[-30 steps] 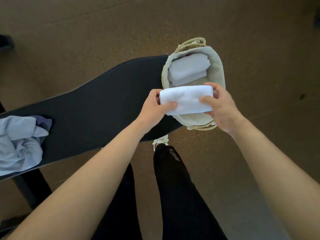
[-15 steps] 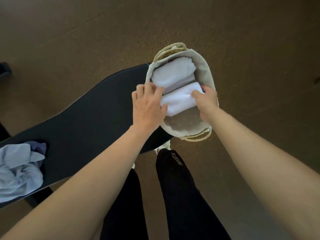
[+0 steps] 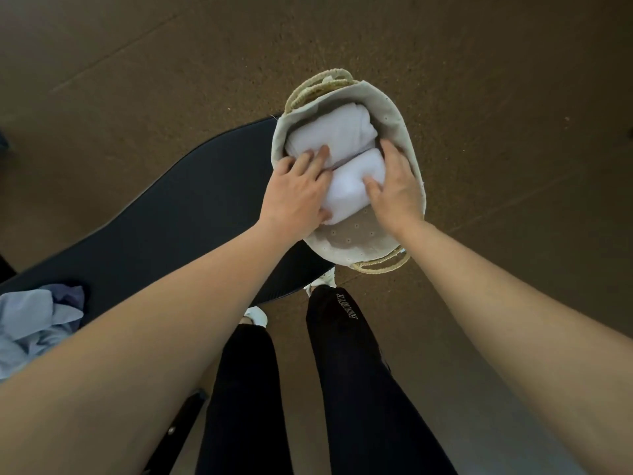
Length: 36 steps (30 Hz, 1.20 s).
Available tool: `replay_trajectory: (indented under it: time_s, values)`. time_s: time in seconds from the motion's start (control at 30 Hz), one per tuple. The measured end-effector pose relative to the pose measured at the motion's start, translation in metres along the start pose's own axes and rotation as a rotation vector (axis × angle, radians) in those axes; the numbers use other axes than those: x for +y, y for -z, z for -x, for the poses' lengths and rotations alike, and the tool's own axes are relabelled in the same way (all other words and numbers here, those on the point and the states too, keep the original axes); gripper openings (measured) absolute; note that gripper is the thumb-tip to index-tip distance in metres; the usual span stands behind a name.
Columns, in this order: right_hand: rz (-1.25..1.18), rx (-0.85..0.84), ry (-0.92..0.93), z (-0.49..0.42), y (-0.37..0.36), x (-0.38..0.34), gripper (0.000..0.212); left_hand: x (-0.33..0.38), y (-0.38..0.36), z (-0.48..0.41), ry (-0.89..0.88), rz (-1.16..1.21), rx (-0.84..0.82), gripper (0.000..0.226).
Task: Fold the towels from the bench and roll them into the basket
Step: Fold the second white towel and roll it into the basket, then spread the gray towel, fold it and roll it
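Two bare arms, mine, reach forward and down from the bottom corners toward a basket point(image 3: 407, 138). At the far left edge, a crumpled heap of pale blue towels point(image 3: 34, 323) lies on the dark desk point(image 3: 154, 217), well apart from the basket. The desk runs diagonally up to the right, and the basket sits on its far end, partly overhanging the brown floor point(image 3: 513, 97). The basket is oval, lined with pale cloth, with a woven rope handle at the far end and another at the near end.

My left hand point(image 3: 294, 193) lies over the basket's left rim, fingers spread and flat, pressing on the left end of the near roll point(image 3: 352, 183) and touching the far roll point(image 3: 335, 132) with its fingertips. It is not gripping either of them. The two white rolled towels lie side by side inside the basket, touching, across its width; the far one is against the far wall. The near part of the basket's floor is bare lining.

My right hand point(image 3: 394, 186) is inside the basket by its right wall, fingers loosely open, resting against the right end of the near roll; whether it pinches the cloth I cannot tell.

Below, my black trousers point(image 3: 342, 371) and white shoes point(image 3: 257, 315) show on the floor.
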State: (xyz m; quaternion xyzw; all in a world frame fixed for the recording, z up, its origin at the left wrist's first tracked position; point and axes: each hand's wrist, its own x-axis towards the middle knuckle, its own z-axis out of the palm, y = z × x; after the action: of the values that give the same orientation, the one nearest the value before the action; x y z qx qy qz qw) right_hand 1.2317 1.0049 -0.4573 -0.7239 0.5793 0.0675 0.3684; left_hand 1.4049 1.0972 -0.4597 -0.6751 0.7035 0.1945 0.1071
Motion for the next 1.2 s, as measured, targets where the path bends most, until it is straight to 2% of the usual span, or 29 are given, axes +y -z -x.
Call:
replay_trajectory:
  time_s: [0.1,0.17,0.23,0.3,0.47,0.6,0.67,0.73,0.83,0.97,1.2]
  values:
    - [0.31,0.06,0.259,0.006,0.004,-0.002,0.08,0.006,-0.001,-0.003,0.044,-0.004,-0.015,0.071]
    - [0.451,-0.039,0.343,0.005,0.01,-0.004,0.084,0.011,-0.002,-0.004,0.094,-0.024,-0.032,0.071]
    - [0.519,-0.178,0.321,-0.001,0.017,-0.006,0.084,0.015,-0.001,-0.005,0.143,-0.042,-0.038,0.072]
    - [0.528,-0.227,0.319,-0.006,0.022,-0.008,0.076,0.017,0.001,-0.007,0.166,-0.04,-0.04,0.068]
    - [0.537,-0.152,0.417,-0.016,0.023,-0.006,0.051,0.017,0.002,-0.008,0.196,0.022,0.005,0.049]
    - [0.581,-0.094,0.458,-0.018,0.019,-0.001,0.048,0.016,-0.003,-0.007,0.202,0.023,0.059,0.056]
    - [0.623,-0.049,0.487,-0.018,0.016,0.002,0.051,0.018,-0.005,-0.006,0.208,0.057,0.1,0.069]
    - [0.686,0.011,0.553,-0.018,0.012,0.005,0.066,0.022,-0.009,-0.004,0.186,0.064,0.11,0.081]
    - [0.831,0.031,0.65,-0.018,0.008,0.011,0.086,0.024,-0.018,0.0,0.163,-0.023,0.061,0.078]
    - [1.003,0.009,0.641,-0.024,0.004,0.021,0.078,0.027,-0.024,-0.005,0.181,-0.1,-0.038,0.081]
    - [1.019,-0.064,0.588,-0.03,-0.001,0.016,0.074,0.03,-0.024,-0.015,0.19,-0.11,-0.108,0.082]
